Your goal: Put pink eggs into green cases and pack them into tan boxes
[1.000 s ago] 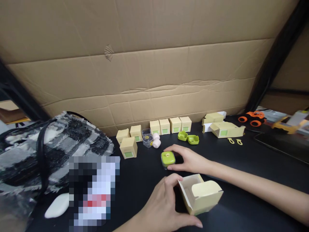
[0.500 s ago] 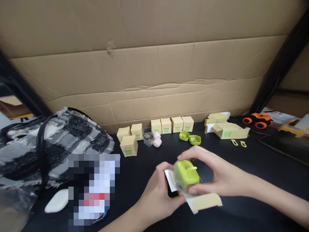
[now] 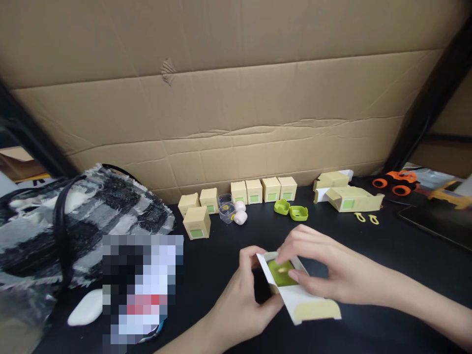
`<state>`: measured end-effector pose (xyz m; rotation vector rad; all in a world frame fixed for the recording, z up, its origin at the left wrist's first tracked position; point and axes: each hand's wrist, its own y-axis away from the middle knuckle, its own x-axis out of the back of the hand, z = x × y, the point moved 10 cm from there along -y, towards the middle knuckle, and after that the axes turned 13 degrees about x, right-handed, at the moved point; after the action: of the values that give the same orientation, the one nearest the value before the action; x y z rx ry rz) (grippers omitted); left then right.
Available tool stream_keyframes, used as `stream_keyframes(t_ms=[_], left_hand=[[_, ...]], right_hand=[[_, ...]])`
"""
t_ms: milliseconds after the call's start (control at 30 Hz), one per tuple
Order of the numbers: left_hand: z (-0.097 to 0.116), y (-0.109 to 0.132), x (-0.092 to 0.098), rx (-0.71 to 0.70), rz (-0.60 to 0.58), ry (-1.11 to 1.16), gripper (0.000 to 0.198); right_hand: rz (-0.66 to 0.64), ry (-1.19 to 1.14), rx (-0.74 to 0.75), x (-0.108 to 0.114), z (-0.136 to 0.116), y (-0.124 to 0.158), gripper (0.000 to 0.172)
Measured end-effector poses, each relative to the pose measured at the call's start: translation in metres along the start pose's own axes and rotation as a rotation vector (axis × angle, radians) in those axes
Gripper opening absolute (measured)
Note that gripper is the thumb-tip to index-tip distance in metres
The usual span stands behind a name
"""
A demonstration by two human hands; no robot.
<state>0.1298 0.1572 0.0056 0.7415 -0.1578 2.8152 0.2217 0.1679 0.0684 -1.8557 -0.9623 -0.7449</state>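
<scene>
My left hand (image 3: 245, 295) is wrapped round a small cardboard box (image 3: 285, 294), tilted with its open top towards me and a long flap hanging out to the lower right. Inside the box sits a small container with a green lid (image 3: 277, 275) and a pale loop on top; the container's clear body is hidden by the box walls. The thumb and fingers of my right hand (image 3: 313, 260) reach into the opening and press about the green lid.
Several closed small boxes (image 3: 197, 223) stand along the cardboard wall (image 3: 236, 98). Near them are clear cups (image 3: 226, 212), pinkish pieces (image 3: 240, 216) and green lids (image 3: 298, 213). Opened boxes (image 3: 354, 199), yellow loops (image 3: 373, 219) and an orange toy truck (image 3: 398, 183) lie right; a checked bag (image 3: 88, 221) left.
The green-lidded container has gone down from above the box into it, with my right hand's fingers on it. My left hand keeps its hold on the box.
</scene>
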Motion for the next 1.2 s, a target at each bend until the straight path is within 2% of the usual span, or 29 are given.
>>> stream_keyframes(t_ms=[100,167,267,367,500,567,633,767,933,1067,1200], left_hand=[[-0.001,0.002,0.0,-0.047,0.029,-0.032,0.056],[-0.003,0.004,0.0,-0.069,0.061,-0.101,0.059],[-0.007,0.005,-0.001,-0.049,0.07,-0.171,0.061],[-0.004,0.005,0.0,-0.045,0.058,-0.173,0.061],[0.008,0.005,0.0,-0.094,0.024,-0.132,0.059],[0.008,0.004,0.001,-0.079,0.007,-0.083,0.051],[0.002,0.003,0.002,-0.024,0.014,-0.003,0.048],[-0.005,0.003,0.005,0.018,0.054,0.118,0.054],[0.001,0.003,0.004,-0.02,0.047,0.039,0.058],[0.008,0.002,0.005,-0.084,0.046,-0.052,0.047],[0.017,0.003,0.009,-0.165,0.114,-0.204,0.045]], right_hand=[[0.007,0.013,-0.014,0.002,0.002,0.001,0.016],[0.082,-0.019,-0.053,0.011,0.007,0.003,0.025],[0.146,-0.087,-0.085,0.02,0.01,0.006,0.021],[0.165,-0.194,-0.135,0.023,0.015,0.01,0.037],[0.173,-0.266,-0.013,0.022,0.011,0.006,0.052],[0.208,-0.239,0.0,0.02,0.017,0.005,0.037],[0.269,-0.272,-0.051,0.015,0.03,0.004,0.024],[0.317,-0.545,-0.264,-0.013,0.062,0.008,0.03],[0.348,-0.701,-0.392,-0.029,0.071,0.013,0.031],[0.354,-0.668,-0.417,-0.031,0.073,0.015,0.033],[0.337,-0.588,-0.409,-0.035,0.072,0.014,0.034]])
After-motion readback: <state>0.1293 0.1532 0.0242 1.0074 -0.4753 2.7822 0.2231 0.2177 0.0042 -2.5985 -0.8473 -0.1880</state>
